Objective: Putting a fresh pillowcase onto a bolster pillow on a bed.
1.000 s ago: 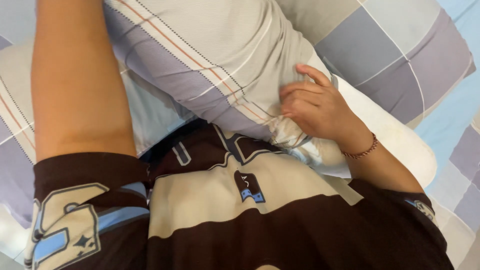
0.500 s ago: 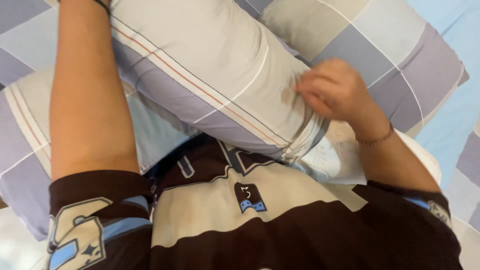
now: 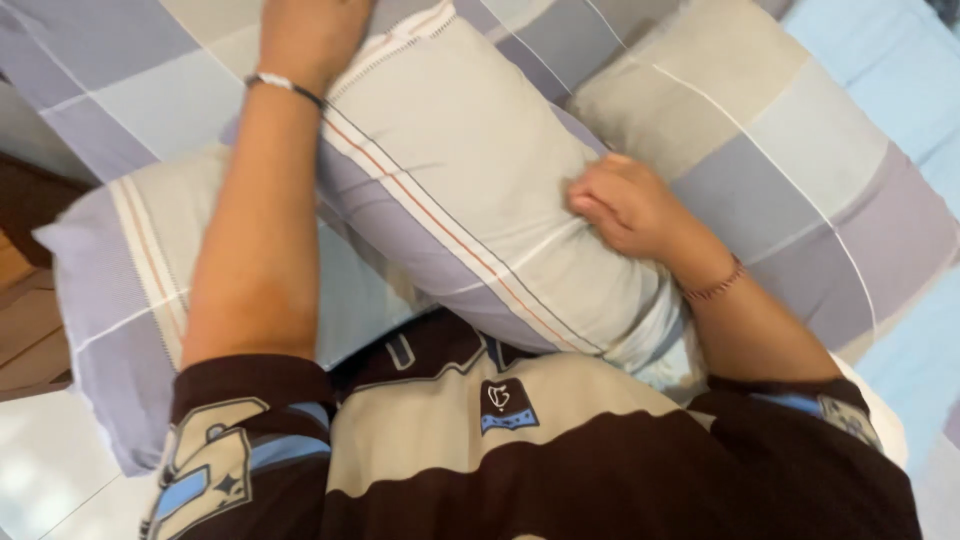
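Bed (image 3: pixel 880 90): fills the far side of the view, with a pale blue sheet showing at the right edge and top right corner.
Checked cover (image 3: pixel 800 190): large squares of grey, beige and lilac, spread over the bed behind and to the right of the pillow; it may be a duvet or a second pillow, the view does not settle which.
Pillow (image 3: pixel 470 190): the biggest thing in hand, in a beige and lilac case with thin orange and white stripes, lying slantwise from the top centre down toward the person's chest, pressed against the body at its lower end.
Pillowcase (image 3: pixel 120 300): loose fabric of the same pattern (slack and flat on the left) lying under the left forearm and hanging out past it toward the floor side.
Shirt (image 3: pixel 560 460): dark brown with a beige band and blue trim, filling the bottom of the view, touching the pillow's lower end.
Left hand (image 3: pixel 305 30): at the top edge, partly cut off, laid on the pillow's upper end; whether the fingers grip the cloth cannot be told. A thin bracelet sits at the wrist.
Right hand (image 3: pixel 625 205): curled into a closed fist on the pillow's right side, fingers bunching the case fabric; a beaded bracelet at the wrist.
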